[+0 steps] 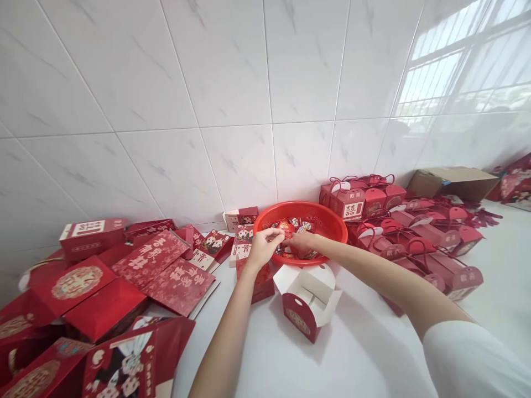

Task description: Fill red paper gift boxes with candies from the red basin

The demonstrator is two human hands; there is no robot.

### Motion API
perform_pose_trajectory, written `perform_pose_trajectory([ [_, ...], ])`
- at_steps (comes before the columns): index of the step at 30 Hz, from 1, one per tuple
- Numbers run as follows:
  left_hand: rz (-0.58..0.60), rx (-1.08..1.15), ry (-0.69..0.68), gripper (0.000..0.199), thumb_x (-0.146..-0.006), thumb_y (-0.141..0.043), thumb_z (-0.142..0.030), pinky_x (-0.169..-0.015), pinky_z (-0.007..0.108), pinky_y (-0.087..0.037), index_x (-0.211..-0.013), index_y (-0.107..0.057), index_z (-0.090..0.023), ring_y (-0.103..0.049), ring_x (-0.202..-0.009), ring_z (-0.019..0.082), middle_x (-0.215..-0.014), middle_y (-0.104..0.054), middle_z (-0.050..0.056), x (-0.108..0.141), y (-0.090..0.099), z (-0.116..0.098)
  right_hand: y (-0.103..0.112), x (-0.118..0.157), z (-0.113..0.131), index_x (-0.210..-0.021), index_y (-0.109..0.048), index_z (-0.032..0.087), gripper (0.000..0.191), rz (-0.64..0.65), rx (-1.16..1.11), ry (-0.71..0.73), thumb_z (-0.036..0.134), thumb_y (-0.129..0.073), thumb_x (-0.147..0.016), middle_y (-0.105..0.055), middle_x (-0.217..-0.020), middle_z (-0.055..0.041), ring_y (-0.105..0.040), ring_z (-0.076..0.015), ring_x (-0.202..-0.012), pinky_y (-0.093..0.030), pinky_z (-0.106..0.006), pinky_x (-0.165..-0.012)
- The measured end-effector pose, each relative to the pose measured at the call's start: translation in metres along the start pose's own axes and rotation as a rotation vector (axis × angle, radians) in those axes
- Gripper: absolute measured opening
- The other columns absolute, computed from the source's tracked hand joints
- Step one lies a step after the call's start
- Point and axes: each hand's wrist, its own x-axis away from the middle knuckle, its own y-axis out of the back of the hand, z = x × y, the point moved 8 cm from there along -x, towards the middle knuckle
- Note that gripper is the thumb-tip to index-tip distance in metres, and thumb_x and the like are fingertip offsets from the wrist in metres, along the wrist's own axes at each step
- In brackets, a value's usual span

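Note:
A red plastic basket stands against the wall with several small wrapped candies inside. At its left rim is my left hand, thumb and fingers pinched together; what they hold, if anything, is hidden. A red-wrapped candy shows right by those fingertips. My right hand reaches into the basket from the right, its fingers down among the candies and partly hidden. Just in front of the basket sits an open red gift box with a white inside, its flaps spread and its visible inside bare.
Red gift bags lie piled on the left. Closed red boxes with cord handles crowd the right side, near a brown cardboard box. A small red box is beside my left wrist. White tiles rise behind the white table.

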Motion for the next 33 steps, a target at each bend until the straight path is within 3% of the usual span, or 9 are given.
perform_pose_trajectory([
  [3,0.027,0.02,0.017,0.023,-0.072,-0.069,-0.034,-0.086,0.039,-0.057,-0.085,-0.076,-0.016,-0.072,-0.09,0.026,-0.093,-0.078,0.01,-0.001,-0.001,0.007,0.013,-0.007,-0.021,-0.121,-0.068,0.022,0.05,-0.078,-0.024,-0.05,0.006,-0.068,-0.073,-0.072,-0.112,-0.011,-0.066,-0.0304,-0.104,-0.049,-0.034,-0.086],
  [7,0.029,0.02,0.042,0.025,-0.074,-0.068,-0.033,-0.087,0.039,-0.056,-0.089,-0.075,-0.016,-0.072,-0.091,0.025,-0.095,-0.078,0.009,-0.002,0.003,0.013,0.026,-0.009,-0.054,-0.12,-0.066,0.019,0.04,-0.181,-0.094,-0.174,0.014,-0.064,-0.081,-0.071,-0.113,-0.0093,-0.066,-0.0269,-0.103,-0.047,-0.028,-0.082],
  [11,0.049,0.05,0.073,0.027,-0.073,-0.069,-0.036,-0.089,0.039,-0.055,-0.091,-0.075,-0.016,-0.071,-0.093,0.024,-0.097,-0.078,0.009,-0.004,0.005,0.016,0.028,-0.009,-0.073,-0.126,-0.058,0.016,0.042,-0.244,-0.138,-0.339,0.024,-0.064,-0.086,-0.069,-0.119,-0.0131,-0.065,-0.0284,-0.107,-0.048,-0.029,-0.08],
  [15,0.055,0.094,0.074,0.03,-0.071,-0.071,-0.038,-0.09,0.04,-0.055,-0.09,-0.074,-0.015,-0.071,-0.094,0.025,-0.098,-0.077,0.01,-0.005,0.005,0.018,0.031,-0.008,-0.076,-0.132,-0.05,0.013,0.05,-0.282,-0.162,-0.446,0.039,-0.06,-0.091,-0.062,-0.128,-0.0208,-0.061,-0.0321,-0.115,-0.049,-0.034,-0.083],
  [18,0.061,0.106,0.074,0.028,-0.071,-0.072,-0.037,-0.09,0.04,-0.054,-0.089,-0.074,-0.016,-0.071,-0.094,0.025,-0.098,-0.077,0.01,-0.005,0.004,0.018,0.024,-0.009,-0.07,-0.112,-0.063,0.015,0.04,-0.207,-0.203,-0.398,0.048,-0.061,-0.09,-0.07,-0.113,-0.0156,-0.065,-0.0283,-0.106,-0.05,-0.03,-0.079],
  [21,0.062,0.115,0.083,0.028,-0.071,-0.072,-0.036,-0.09,0.04,-0.054,-0.09,-0.074,-0.016,-0.071,-0.093,0.025,-0.097,-0.077,0.009,-0.005,0.004,0.019,0.005,-0.014,-0.063,-0.083,-0.069,0.017,0.039,-0.009,-0.281,-0.293,0.053,-0.08,-0.07,-0.073,-0.081,-0.006,-0.069,-0.0224,-0.081,-0.052,-0.026,-0.067],
  [25,0.052,0.108,0.077,0.026,-0.071,-0.072,-0.035,-0.088,0.038,-0.054,-0.088,-0.075,-0.016,-0.07,-0.092,0.024,-0.095,-0.077,0.009,-0.005,0.004,0.02,-0.012,-0.02,-0.06,-0.063,-0.066,0.016,0.032,0.141,-0.34,-0.209,0.03,-0.091,-0.049,-0.065,-0.06,0.0011,-0.065,-0.0184,-0.066,-0.049,-0.023,-0.058],
  [28,0.044,0.103,0.081,0.025,-0.07,-0.073,-0.033,-0.087,0.037,-0.054,-0.087,-0.076,-0.016,-0.07,-0.089,0.024,-0.092,-0.077,0.008,-0.006,0.004,0.022,-0.009,-0.025,-0.06,-0.062,-0.066,0.015,0.021,0.099,-0.378,-0.157,0.015,-0.085,-0.053,-0.064,-0.06,0.0017,-0.063,-0.0168,-0.067,-0.046,-0.021,-0.058],
  [33,0.032,0.163,0.081,0.025,-0.069,-0.075,-0.033,-0.089,0.038,-0.054,-0.089,-0.076,-0.017,-0.07,-0.092,0.024,-0.094,-0.078,0.008,-0.007,0.007,0.024,0.007,-0.026,-0.057,-0.089,-0.068,0.017,0.011,-0.072,-0.495,-0.076,0.019,-0.067,-0.078,-0.07,-0.076,0.0002,-0.064,-0.0154,-0.074,-0.047,-0.02,-0.062],
])
